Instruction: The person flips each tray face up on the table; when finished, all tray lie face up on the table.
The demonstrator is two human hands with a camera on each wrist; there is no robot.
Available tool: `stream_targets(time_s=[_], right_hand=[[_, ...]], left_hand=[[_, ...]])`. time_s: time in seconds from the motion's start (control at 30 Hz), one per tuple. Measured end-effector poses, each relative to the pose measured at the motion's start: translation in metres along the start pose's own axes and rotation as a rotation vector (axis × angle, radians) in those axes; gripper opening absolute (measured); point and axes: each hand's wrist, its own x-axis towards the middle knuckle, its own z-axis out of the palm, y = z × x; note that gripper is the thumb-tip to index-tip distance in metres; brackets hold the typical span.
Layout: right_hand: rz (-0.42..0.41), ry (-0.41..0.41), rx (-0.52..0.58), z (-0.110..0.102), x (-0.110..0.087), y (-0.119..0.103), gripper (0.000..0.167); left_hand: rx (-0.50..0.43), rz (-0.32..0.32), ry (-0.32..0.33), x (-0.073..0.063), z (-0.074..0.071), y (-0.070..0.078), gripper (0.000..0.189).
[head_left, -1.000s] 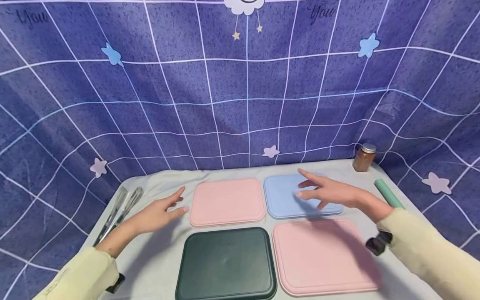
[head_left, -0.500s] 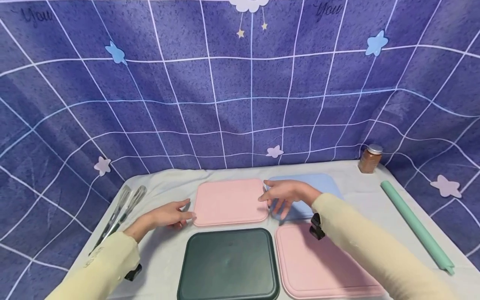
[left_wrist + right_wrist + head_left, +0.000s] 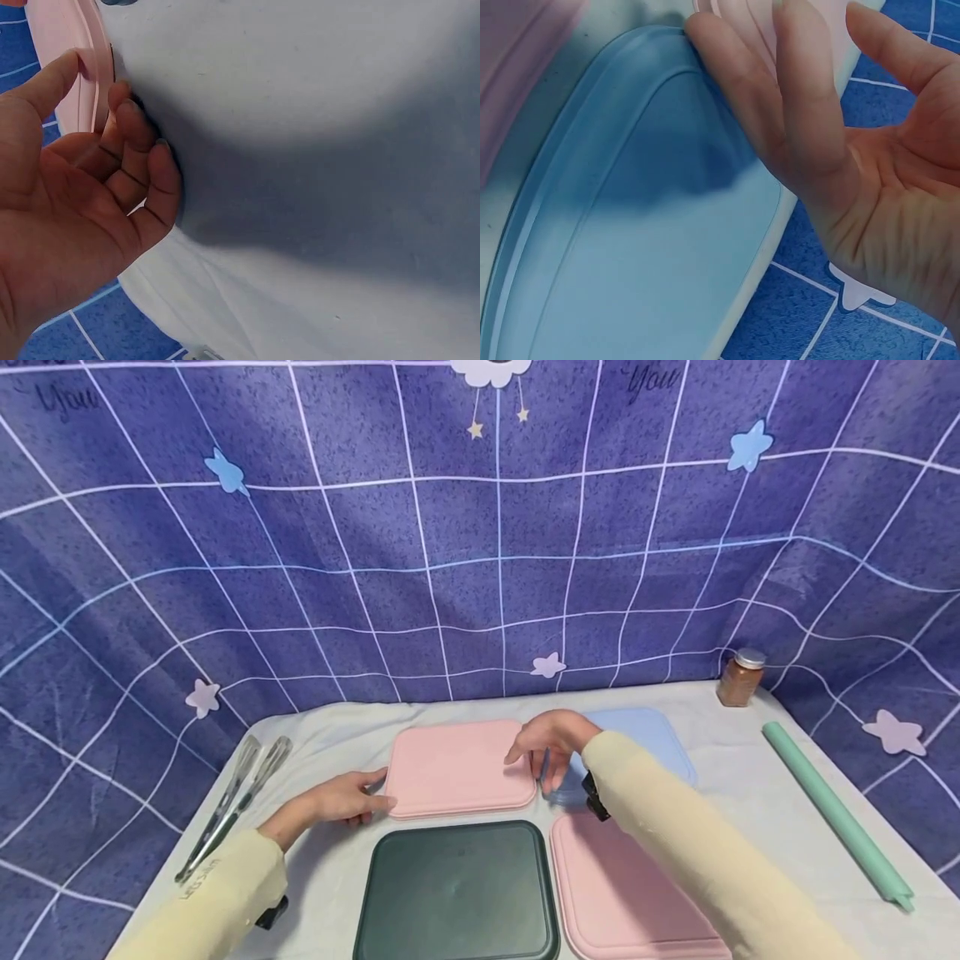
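At the left end of the back pink rectangular board (image 3: 457, 770), which has a grooved rim, my left hand (image 3: 341, 797) pinches the edge. In the left wrist view the thumb (image 3: 60, 75) presses on the rim and the curled fingers (image 3: 139, 150) lie at its side. My right hand (image 3: 551, 745) grips the same board's right edge from above, thumb on top and fingers down the side. A blue board (image 3: 652, 247) lies beneath the right hand and wrist. The right fingertips are partly out of sight in the right wrist view.
In front lie a dark green board (image 3: 457, 893) and another pink board (image 3: 622, 893). Metal tongs (image 3: 236, 802) rest at the left. A brown jar (image 3: 741, 678) and a green roll (image 3: 836, 814) are at the right. A purple curtain (image 3: 450, 560) hangs behind.
My right hand has come left and down from above the blue board to the back pink board's right edge. The left hand has lowered and moved right onto its left edge.
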Motion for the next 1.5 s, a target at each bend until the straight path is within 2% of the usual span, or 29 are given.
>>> stream_targets(time_s=[0.17, 0.37, 0.6, 0.77, 0.97, 1.27, 1.5], right_hand=[[0.045, -0.003, 0.015, -0.001, 0.007, 0.0, 0.054], [0.042, 0.027, 0.038, 0.0, 0.01, -0.002, 0.05], [0.068, 0.043, -0.001, 0.006, 0.008, -0.008, 0.043], [0.075, 0.087, -0.027, 0.01, 0.008, -0.011, 0.04], [0.064, 0.102, -0.028, 0.012, 0.01, -0.013, 0.033], [0.053, 0.089, 0.047, 0.013, 0.017, -0.009, 0.02], [0.047, 0.088, 0.05, 0.014, 0.018, -0.009, 0.018]], left_hand=[[-0.017, -0.002, -0.011, 0.0, 0.001, -0.002, 0.083], [-0.051, -0.009, -0.028, 0.0, -0.001, -0.005, 0.084], [-0.093, -0.039, -0.041, 0.001, -0.004, -0.01, 0.083], [-0.103, -0.044, -0.054, 0.001, -0.005, -0.013, 0.085], [-0.131, -0.042, -0.039, 0.002, -0.006, -0.018, 0.086], [-0.209, -0.033, -0.026, 0.002, -0.008, -0.022, 0.091], [-0.197, -0.02, -0.018, 0.001, -0.01, -0.02, 0.09]])
